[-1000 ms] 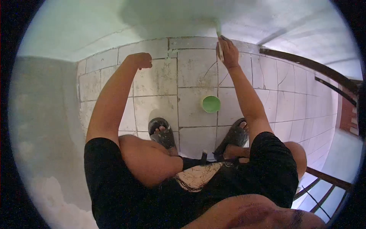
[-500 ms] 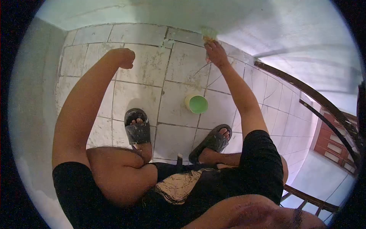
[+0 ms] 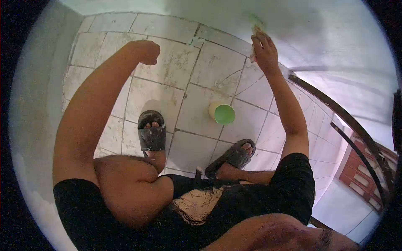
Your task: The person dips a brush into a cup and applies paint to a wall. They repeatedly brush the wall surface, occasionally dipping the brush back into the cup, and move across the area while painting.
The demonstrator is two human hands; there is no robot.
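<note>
Worn, stained tiles cover the floor (image 3: pixel 167 98) of this narrow balcony corner, with a pale wall (image 3: pixel 318 33) rising at the far side. Up against that wall, the person's right hand (image 3: pixel 264 51) is closed around a paintbrush (image 3: pixel 255 28), its fingers wrapped on the handle and the bristle end pressed to the wall, where a patch of green paint shows. The brush is partly hidden by the hand and a little blurred, so its shape is hard to make out. The left hand (image 3: pixel 146 51) is curled into a loose fist and holds nothing; it hangs above the floor tiles near the far left corner, arm bent at the elbow. Between the two arms, a small cup (image 3: pixel 222 113) with green paint inside stands upright on the floor, just beyond the person's feet. Both feet wear dark, paint-flecked sandals (image 3: pixel 151 133), planted apart on the tiles, the cup nearer to the right one. Along the floor's right edge runs a dark metal railing (image 3: pixel 335 113), curving away past the person's right arm.
</note>
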